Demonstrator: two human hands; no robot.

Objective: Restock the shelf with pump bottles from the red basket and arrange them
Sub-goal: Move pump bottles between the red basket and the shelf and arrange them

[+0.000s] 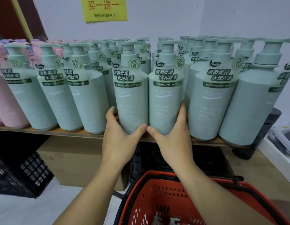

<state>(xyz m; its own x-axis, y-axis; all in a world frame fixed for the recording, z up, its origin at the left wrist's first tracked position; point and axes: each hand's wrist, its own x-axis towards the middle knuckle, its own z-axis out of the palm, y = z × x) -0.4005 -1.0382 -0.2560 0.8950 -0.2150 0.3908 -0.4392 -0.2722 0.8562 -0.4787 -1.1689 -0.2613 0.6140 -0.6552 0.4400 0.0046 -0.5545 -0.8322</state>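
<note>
Several rows of pale green pump bottles stand on a wooden shelf (76, 133). My left hand (120, 135) wraps the base of one front-row green bottle (131, 98). My right hand (172, 135) wraps the base of the green bottle beside it (165, 98). The two bottles stand upright, side by side and touching, at the shelf's front edge, and my thumbs meet between them. The red basket (157, 200) sits below my arms at the bottom; something pale lies in it, too cut off to identify.
Pink pump bottles (4, 104) fill the shelf's left end. A yellow paper sign (103, 8) hangs on the wall above. Under the shelf are a cardboard box (79, 161) and a black crate (22, 172). A dark object (261, 135) stands at the right.
</note>
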